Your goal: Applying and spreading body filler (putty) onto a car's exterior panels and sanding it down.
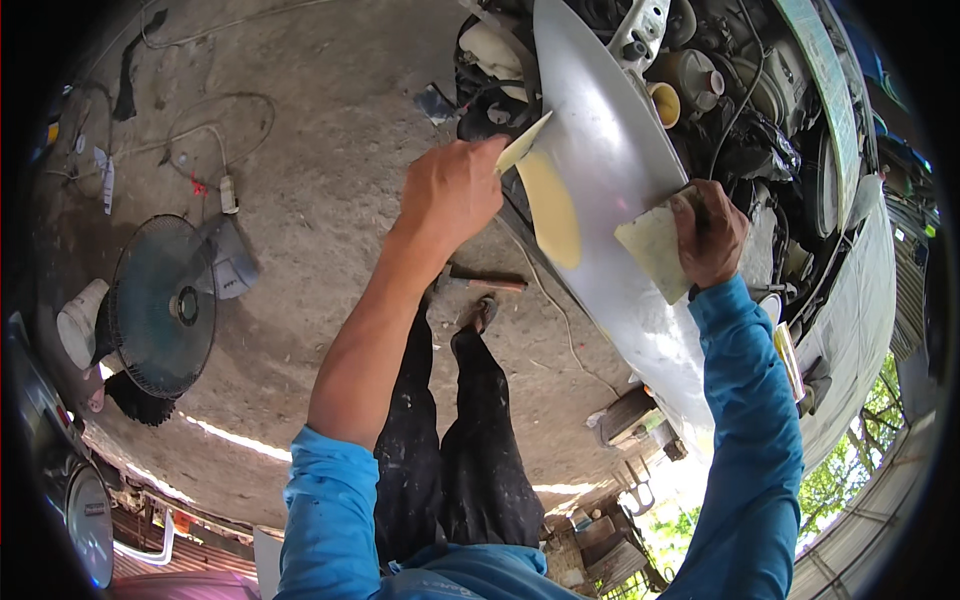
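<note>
My left hand [452, 188] grips a thin cream spreader [524, 138], held at the left edge of a silver curved car panel [615, 140], just above a smooth pale-yellow patch of filler [550, 215] on the metal. My right hand [712, 228] is closed on a squarish off-white plate [648, 255] with some smears on it, held over the right part of the panel. The fingertips of my left hand are partly hidden behind the spreader.
An open engine bay [760, 110] with hoses lies beyond the panel. A standing fan [160, 300], a white bucket [80, 325] and cables are on the concrete floor [300, 120] at left. A long-handled tool [485, 282] lies near my feet.
</note>
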`<state>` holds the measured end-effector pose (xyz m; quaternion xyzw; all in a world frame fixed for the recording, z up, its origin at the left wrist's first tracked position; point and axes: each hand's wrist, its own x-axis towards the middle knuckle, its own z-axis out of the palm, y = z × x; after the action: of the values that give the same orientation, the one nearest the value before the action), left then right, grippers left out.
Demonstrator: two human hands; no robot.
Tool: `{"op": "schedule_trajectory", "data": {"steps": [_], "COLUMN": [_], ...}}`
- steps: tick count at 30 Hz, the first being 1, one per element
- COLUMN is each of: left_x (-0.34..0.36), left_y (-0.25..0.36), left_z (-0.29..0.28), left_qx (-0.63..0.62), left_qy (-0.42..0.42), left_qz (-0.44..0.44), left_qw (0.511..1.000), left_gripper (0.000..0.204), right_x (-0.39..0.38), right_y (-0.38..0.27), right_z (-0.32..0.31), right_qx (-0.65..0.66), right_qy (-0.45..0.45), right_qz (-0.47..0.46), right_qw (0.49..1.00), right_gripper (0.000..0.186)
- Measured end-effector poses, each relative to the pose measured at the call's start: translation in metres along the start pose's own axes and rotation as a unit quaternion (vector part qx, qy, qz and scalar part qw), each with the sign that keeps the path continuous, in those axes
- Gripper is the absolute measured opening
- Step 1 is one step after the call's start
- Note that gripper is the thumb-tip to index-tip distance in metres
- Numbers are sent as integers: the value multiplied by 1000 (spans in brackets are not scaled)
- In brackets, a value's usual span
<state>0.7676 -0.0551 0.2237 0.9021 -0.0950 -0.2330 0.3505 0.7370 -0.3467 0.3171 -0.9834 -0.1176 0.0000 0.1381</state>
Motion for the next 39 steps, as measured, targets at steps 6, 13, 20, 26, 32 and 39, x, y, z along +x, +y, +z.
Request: {"op": "schedule_trajectory", "data": {"steps": [6, 13, 20, 26, 32, 39], "left_x": [3, -4, -16, -239, -475, -460], "left_y": [-6, -20, -44, -143, -119, -80], "left_z": [6, 16, 37, 82, 106, 56], "left_qx": [14, 34, 96, 185, 195, -53], "left_qy": [-22, -16, -51, -150, -382, -306], "left_qz": [15, 16, -12, -82, -220, -159], "left_qw": [1000, 999, 994, 968, 876, 937], "left_gripper": [26, 24, 35, 31, 23, 41], "right_x": [1, 3, 0, 6, 0, -31], "right_y": [-1, -9, -2, -10, -5, -31], "right_z": [0, 0, -5, 6, -4, -25], "right_qx": [-1, 6, 68, 20, -17, 43], "right_qy": [-4, -10, 24, -15, -24, 17], "right_qz": [-2, 5, 40, 13, 22, 88], "right_qw": [1000, 1000, 997, 1000, 999, 995], "right_gripper": [24, 23, 22, 28, 36, 34]}}
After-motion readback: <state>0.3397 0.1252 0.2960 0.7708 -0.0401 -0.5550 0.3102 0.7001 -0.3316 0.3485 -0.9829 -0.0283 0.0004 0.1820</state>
